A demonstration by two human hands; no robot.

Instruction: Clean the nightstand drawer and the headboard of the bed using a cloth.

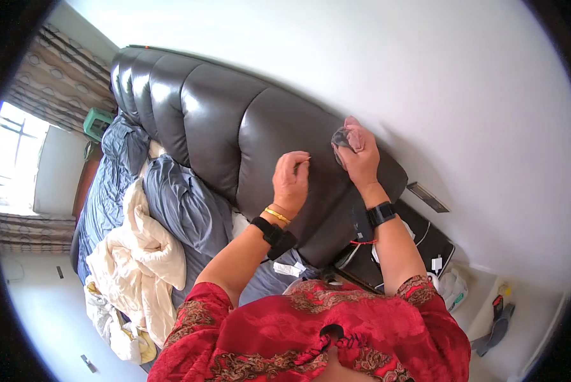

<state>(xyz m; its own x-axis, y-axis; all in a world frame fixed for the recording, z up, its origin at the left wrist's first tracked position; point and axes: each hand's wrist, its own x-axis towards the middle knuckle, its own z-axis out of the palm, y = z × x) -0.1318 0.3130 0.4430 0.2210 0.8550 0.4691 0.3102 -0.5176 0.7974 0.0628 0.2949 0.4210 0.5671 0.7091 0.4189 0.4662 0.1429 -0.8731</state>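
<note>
My right hand (pixel 364 160) is closed around a crumpled cloth (pixel 346 137), greyish and pink, above the right end of a dark brown leather headboard (pixel 218 110). To its left, my left hand (pixel 291 181) is raised over the same padded headboard with its fingers curled in. A small pale tip shows at those fingertips; whether it is a nail or something held cannot be told. Both wrists wear black straps.
Blue-grey pillows (pixel 182 205) and a cream quilt (pixel 132 248) lie on the bed at left. A black bedside table (pixel 421 248) with cables and a white charger (pixel 437 263) stands at right. A wall socket panel (pixel 427 196) is beside the headboard. A green stool (pixel 96 123) stands beyond the bed.
</note>
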